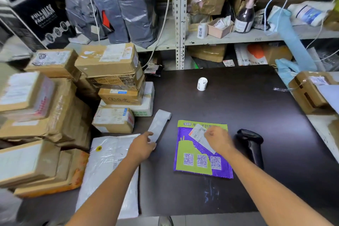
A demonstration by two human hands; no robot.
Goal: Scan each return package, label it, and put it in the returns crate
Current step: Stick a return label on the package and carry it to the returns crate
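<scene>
Forearms (102, 189), bare, two: enter from the lower edge, both stretched forward over the surface (238, 106).

Mailer (201, 159), purple and green, flat: lies on the dark surface just ahead of the right forearm, three QR codes on its near half.

White label (197, 135): tilted across the upper half of the mailer.

Right hand (219, 138): palm down on the mailer, fingers curled onto the label. Fingertips hidden under the knuckles.

Left hand (142, 145): reaches left of the mailer, thumb and fingers pinching the near end of a paper strip (159, 125). The strip's far end curls up off the surface.

Scanner (250, 143), black, handheld: lies just right of the mailer, its lower handle partly covered by the right forearm.

Label roll (202, 83), small, white: stands alone farther back.

White poly bag (110, 161): under the left forearm, print too blurred to read.

Cardboard boxes (106, 59): stacked at left, nearest ones smeared by blur.

Shelf (229, 37): behind, crowded with bags and parcels, cut off at the top.
</scene>
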